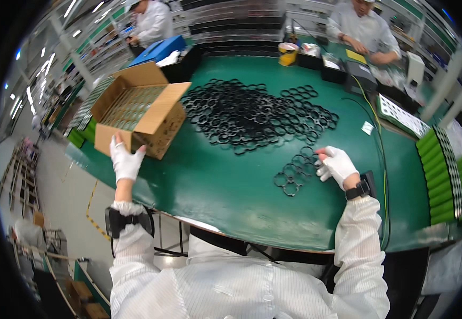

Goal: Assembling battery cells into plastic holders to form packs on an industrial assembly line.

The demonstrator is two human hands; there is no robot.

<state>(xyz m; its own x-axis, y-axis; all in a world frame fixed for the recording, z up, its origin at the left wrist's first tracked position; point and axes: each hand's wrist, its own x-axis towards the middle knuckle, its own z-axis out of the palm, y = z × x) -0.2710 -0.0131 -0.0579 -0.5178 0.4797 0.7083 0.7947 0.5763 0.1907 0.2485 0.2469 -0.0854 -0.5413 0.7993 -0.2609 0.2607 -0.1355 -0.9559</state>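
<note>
Our left grip (128, 162) stood wide at the box flap (105, 140). Right grip (337, 166) curled by rings (296, 169); hold unclear.

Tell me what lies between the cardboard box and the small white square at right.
In the head view, a broad heap of black ring frames lies between the cardboard box and the white square; green tabletop separates heap from square.

White coat (225, 282), seemingly pinstriped
</note>
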